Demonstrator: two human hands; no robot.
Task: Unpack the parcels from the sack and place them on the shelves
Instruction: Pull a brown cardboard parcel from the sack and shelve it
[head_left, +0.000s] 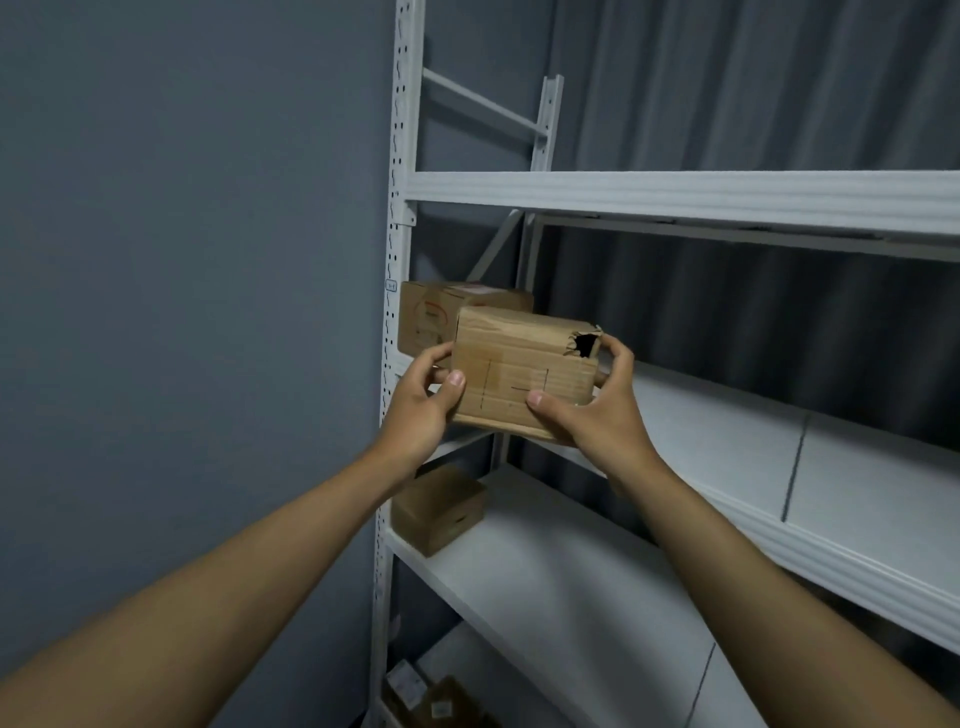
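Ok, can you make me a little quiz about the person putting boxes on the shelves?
1. True or false: only the left hand holds the torn box.
2. Where is the hole in that box? A) upper right corner B) bottom left corner
3. Fill in: on the shelf below sits another ____.

Key: 1 false, the right hand grips it too. 2 A. 3 box.

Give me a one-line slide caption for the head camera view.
Both hands, left hand and right hand, hold a torn cardboard parcel at a white shelf beside another parcel.
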